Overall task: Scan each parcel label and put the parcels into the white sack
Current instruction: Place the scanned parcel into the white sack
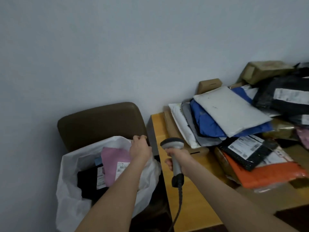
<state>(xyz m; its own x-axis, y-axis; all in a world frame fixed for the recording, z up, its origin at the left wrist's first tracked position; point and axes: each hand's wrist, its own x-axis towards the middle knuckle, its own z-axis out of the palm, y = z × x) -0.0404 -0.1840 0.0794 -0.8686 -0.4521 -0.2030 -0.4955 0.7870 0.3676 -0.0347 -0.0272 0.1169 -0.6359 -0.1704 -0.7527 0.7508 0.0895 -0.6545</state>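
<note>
Firmly, right hand (175,160) grips scanner (173,143); left hand (140,148) at white sack (70,166), hold unclear; labels (122,168) unreadable.

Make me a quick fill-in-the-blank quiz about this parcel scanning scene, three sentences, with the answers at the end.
The right hand holds a ____ by its grip.
The white sack sits on a brown ____.
Beside the black parcel inside the sack lies a ____ parcel.
Missing words: scanner; chair; pink.
</note>
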